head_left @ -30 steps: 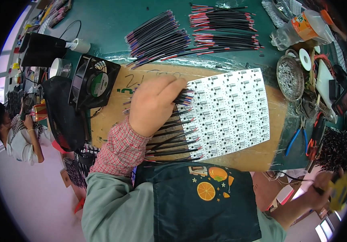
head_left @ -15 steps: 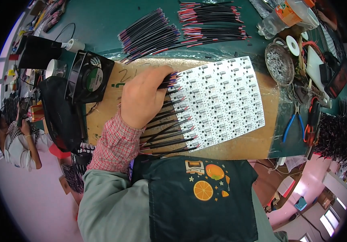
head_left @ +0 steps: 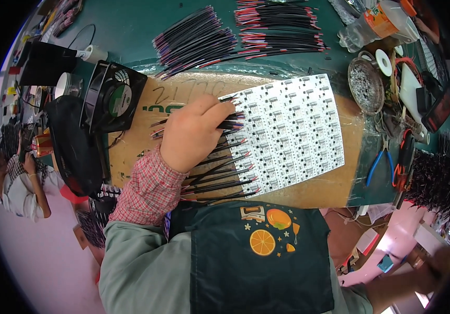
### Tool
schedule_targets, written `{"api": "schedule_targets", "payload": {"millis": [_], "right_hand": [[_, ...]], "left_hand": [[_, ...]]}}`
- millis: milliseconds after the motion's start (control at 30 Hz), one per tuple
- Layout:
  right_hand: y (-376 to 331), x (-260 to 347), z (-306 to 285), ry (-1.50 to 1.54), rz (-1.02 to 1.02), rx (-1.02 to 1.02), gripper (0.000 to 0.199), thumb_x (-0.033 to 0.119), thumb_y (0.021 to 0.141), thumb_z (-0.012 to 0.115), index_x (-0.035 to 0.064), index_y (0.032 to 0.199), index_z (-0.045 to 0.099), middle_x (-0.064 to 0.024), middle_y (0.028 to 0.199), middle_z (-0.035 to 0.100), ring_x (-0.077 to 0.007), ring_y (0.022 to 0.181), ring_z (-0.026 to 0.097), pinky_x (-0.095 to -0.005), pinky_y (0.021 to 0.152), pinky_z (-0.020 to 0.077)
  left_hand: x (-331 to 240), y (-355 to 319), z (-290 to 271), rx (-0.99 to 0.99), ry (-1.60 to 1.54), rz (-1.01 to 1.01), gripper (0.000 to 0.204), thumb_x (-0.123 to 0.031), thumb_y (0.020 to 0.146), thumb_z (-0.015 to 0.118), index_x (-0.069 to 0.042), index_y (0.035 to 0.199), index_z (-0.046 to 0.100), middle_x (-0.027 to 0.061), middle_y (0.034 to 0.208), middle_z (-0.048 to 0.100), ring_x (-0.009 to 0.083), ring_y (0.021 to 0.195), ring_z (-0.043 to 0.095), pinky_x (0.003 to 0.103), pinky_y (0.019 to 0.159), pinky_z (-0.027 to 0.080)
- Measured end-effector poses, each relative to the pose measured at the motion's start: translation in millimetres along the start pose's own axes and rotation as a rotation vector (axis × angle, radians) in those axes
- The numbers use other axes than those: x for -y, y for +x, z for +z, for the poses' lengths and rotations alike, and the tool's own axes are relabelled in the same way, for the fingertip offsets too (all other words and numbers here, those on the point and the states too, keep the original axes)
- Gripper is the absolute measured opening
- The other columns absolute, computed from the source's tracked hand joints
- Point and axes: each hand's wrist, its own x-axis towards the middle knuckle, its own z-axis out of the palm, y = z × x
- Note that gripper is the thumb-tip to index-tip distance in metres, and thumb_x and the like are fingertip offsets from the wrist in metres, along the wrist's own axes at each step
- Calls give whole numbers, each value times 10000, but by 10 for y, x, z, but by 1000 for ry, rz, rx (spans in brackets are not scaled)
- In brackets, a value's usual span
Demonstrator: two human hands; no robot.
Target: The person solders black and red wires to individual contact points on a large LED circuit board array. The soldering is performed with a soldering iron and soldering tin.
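A white panel of small circuit boards (head_left: pixel 290 133) lies on a brown cardboard sheet (head_left: pixel 314 191). Short black wires with red ends (head_left: pixel 217 183) run out from the panel's left edge. Over the upper part of that edge, my left hand (head_left: pixel 193 131) is closed on a bunch of thin dark wires (head_left: pixel 231 123), whose purple and red tips stick out past the fingers over the boards. My right hand (head_left: pixel 441 267) is far off at the lower right rim, dark and blurred, with the forearm stretched out sideways; its fingers cannot be made out.
Bundles of cut wires (head_left: pixel 280 31) lie at the back of the green table. A black fan (head_left: pixel 114 97) stands at the left. To the right are a metal dish of grey bits (head_left: pixel 365 86), blue-handled pliers (head_left: pixel 381 165) and a plastic bottle (head_left: pixel 374 26). Another person (head_left: pixel 23 180) sits far left.
My left hand has shifted slightly right toward the panel, and its wires reach farther over the boards. My right forearm and hand have come into view at the lower right.
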Motion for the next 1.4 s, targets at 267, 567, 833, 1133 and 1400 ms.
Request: {"api": "schedule_targets", "payload": {"millis": [267, 567, 833, 1133, 1400], "right_hand": [[-1425, -858, 1994, 397, 965, 419, 779, 333, 725, 770, -53, 1282, 385, -1, 638, 434, -83, 494, 397, -215, 430, 306], [-1582, -1111, 2257, 499, 1229, 891, 164, 123, 784, 672, 64, 920, 602, -5, 778, 573, -117, 690, 537, -279, 613, 436], [-1562, -1113, 2317, 370, 1125, 986, 599, 315, 801, 684, -6, 1241, 436, -14, 730, 494, -109, 630, 472, -256, 565, 396], [-1556, -1099, 2318, 352, 1163, 992, 513, 283, 816, 654, -18, 1176, 449, -15, 746, 495, -107, 642, 471, -251, 570, 399], [-1585, -1109, 2288, 321, 1136, 1011, 511, 295, 814, 651, -14, 1174, 462, -21, 728, 497, -103, 609, 454, -241, 546, 382]], "left_hand": [[2, 29, 77, 97, 93, 16, 333, 25, 633, 642, -100, 942, 653, 62, 852, 588, 272, 727, 612, 353, 612, 506], [-28, 78, 84, 133, 110, 19, 357, 35, 610, 632, -80, 948, 640, 63, 840, 573, 264, 719, 597, 345, 594, 497], [-22, 92, 80, 155, 101, 23, 413, 45, 566, 639, -70, 962, 634, 69, 848, 564, 259, 725, 592, 341, 603, 488], [-35, 91, 55, 166, 83, 11, 430, 47, 559, 639, -67, 973, 631, 68, 844, 555, 260, 727, 588, 342, 606, 484], [-39, 102, 47, 180, 88, 8, 426, 47, 564, 635, -69, 974, 631, 67, 854, 558, 259, 736, 590, 343, 610, 487]]}}
